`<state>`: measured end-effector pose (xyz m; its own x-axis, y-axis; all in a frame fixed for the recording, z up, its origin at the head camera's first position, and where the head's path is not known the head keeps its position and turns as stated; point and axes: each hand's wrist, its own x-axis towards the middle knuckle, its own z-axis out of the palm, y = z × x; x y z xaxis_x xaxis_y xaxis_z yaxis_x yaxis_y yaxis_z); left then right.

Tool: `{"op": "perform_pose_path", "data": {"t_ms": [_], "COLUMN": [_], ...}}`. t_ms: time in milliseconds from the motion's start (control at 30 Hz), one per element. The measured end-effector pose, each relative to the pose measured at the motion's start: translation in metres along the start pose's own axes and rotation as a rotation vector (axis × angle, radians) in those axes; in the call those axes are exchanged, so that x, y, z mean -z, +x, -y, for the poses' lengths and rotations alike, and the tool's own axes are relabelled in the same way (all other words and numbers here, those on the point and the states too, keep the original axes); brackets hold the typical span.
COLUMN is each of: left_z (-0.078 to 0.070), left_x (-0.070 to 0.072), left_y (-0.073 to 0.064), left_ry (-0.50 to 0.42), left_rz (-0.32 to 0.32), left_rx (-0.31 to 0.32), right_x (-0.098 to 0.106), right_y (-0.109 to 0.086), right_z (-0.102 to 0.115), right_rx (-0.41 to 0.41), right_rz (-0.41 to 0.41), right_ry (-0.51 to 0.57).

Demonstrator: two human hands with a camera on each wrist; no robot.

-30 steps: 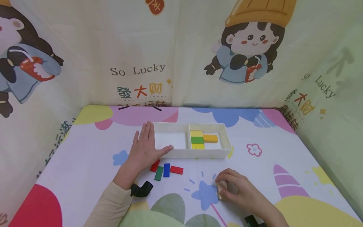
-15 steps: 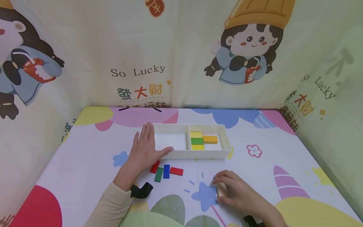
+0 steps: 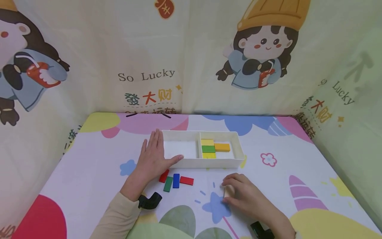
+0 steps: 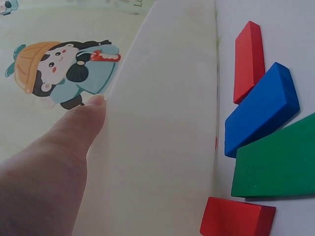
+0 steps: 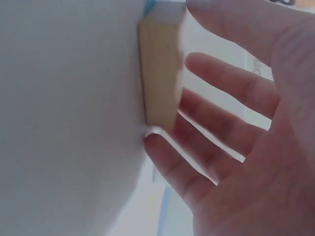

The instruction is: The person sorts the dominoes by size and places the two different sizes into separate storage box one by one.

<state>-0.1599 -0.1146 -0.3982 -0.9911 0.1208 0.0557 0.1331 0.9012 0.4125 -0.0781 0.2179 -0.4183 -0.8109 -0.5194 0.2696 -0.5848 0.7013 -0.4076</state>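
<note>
My left hand [image 3: 152,161] lies with straight fingers over the left end of a white two-compartment box [image 3: 206,163], its thumb on the front rim. In front of the box, near that wrist, lie a red block [image 3: 186,180], a blue block [image 3: 176,181], a green block [image 3: 168,184] and another red block [image 4: 238,216]. To the right, low over the table, my right hand [image 3: 249,196] holds a pale wood-coloured block [image 5: 160,73] between thumb and fingers. Its fingers partly hide the block in the head view.
The box's right compartment holds a pale yellow block [image 3: 207,142], a green block [image 3: 208,149], a yellow block [image 3: 209,155] and an orange block [image 3: 222,147]. A divider [image 3: 198,146] separates it from the left compartment. A printed cloth [image 3: 256,186] covers the table.
My right hand has shifted a little left and away from me with the pale block. The left hand and the box have stayed in place.
</note>
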Motion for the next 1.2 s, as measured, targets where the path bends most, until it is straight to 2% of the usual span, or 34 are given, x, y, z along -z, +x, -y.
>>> {"op": "perform_pose_path", "data": {"t_ms": [100, 200, 300, 533, 900, 1200], "left_z": [-0.001, -0.001, 0.000, 0.002, 0.001, 0.000], "left_x": [0.000, 0.000, 0.000, -0.002, -0.002, -0.002], "left_y": [0.000, 0.001, 0.001, 0.001, 0.002, 0.003], "left_ry": [0.009, 0.016, 0.019, 0.012, 0.008, 0.005], "left_rz": [0.007, 0.014, 0.013, 0.023, 0.005, -0.003], "left_rx": [0.000, 0.005, 0.008, 0.016, 0.004, -0.001], "right_x": [0.005, 0.009, 0.008, -0.001, -0.003, -0.006], "right_y": [-0.002, -0.004, -0.005, -0.002, 0.000, 0.005], "right_z": [-0.003, -0.007, -0.011, -0.013, -0.009, -0.009], "right_rx": [0.013, 0.081, 0.138, 0.158, 0.062, 0.116], "right_rz": [0.008, 0.032, 0.041, -0.039, -0.048, -0.074], "right_ry": [0.053, 0.145, 0.183, 0.095, 0.054, 0.071]}}
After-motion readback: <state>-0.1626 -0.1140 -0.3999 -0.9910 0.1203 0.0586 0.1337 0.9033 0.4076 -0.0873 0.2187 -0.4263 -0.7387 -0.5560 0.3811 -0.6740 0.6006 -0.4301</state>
